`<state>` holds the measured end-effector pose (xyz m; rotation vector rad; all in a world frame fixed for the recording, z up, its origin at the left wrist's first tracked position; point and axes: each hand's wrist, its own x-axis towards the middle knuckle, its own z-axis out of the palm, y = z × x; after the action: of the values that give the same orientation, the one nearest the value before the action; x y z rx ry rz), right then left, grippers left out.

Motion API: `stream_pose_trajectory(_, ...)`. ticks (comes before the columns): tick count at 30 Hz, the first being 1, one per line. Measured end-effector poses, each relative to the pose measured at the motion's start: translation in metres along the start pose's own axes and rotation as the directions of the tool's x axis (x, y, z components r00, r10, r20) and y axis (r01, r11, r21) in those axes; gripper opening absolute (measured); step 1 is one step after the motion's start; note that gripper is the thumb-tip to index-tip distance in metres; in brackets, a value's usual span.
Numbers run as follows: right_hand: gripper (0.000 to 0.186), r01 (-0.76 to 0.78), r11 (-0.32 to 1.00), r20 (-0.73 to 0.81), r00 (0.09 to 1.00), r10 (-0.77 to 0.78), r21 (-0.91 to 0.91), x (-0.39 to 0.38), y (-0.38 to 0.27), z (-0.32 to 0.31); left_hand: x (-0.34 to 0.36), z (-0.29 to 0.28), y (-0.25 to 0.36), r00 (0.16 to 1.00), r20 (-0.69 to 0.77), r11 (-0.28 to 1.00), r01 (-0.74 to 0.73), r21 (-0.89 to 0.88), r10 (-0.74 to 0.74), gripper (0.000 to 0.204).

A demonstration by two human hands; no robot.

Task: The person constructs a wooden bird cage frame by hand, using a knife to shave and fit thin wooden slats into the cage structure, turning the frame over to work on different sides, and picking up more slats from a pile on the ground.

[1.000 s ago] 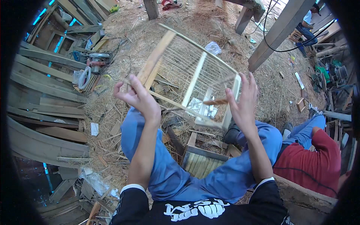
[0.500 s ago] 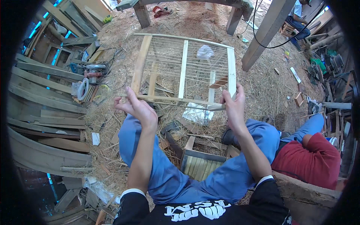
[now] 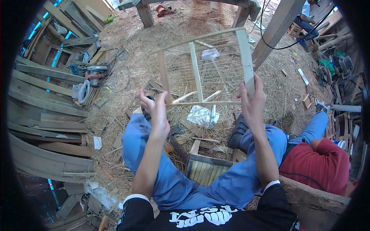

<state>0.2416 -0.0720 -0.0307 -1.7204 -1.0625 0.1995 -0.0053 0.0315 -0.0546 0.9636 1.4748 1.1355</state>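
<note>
A light wooden cage (image 3: 195,71) with thin parallel bars and flat slats is held up in front of me, tilted with its right side raised. My right hand (image 3: 253,104) grips the right-hand post near its lower end, fingers behind and thumb on the near side. At the lower left corner, my left hand (image 3: 156,113) is open with its fingers spread; its thumb is close to the corner, and I cannot tell whether it touches. Motion blurs the cage's left part.
A slatted wooden box (image 3: 206,171) stands between my legs. A circular saw (image 3: 96,73) lies left by stacked boards. A person in a red shirt (image 3: 318,165) sits close on my right. A wooden post (image 3: 277,32) rises ahead, and straw and shavings cover the floor (image 3: 135,50).
The cage has turned and tilted, its right side rising and its left side shifting rightward. My left hand has moved right and its fingers have spread. The right hand has shifted slightly right.
</note>
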Motion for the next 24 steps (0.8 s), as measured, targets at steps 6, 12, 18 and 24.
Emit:
stream_pose_trajectory(6, 0.051, 0.35, 0.895, 0.107, 0.937, -0.334, -0.277, 0.013, 0.004, -0.007, -0.009, 0.01, -0.005, 0.825, 0.453, 0.837, -0.483, 0.257, 0.337, 0.072)
stream_pose_trajectory(12, 0.056, 0.604, 0.621, 0.249, 0.787, -0.565, -0.5, 0.023, -0.015, -0.02, -0.008, 0.024, -0.008, 0.704, 0.514, 0.647, -0.689, 0.328, 0.489, 0.075)
stream_pose_trajectory(18, 0.045, 0.644, 0.591, 0.242, 0.749, -0.617, -0.485, 0.027, -0.019, -0.019, 0.013, 0.028, -0.006, 0.779, 0.549, 0.935, -0.355, -0.01, 0.302, 0.05)
stream_pose_trajectory(24, 0.044, 0.516, 0.82, 0.111, 0.856, -0.505, -0.247, 0.027, -0.01, -0.016, 0.002, 0.017, 0.011, 0.749, 0.572, 0.928, -0.369, -0.057, 0.333, 0.044)
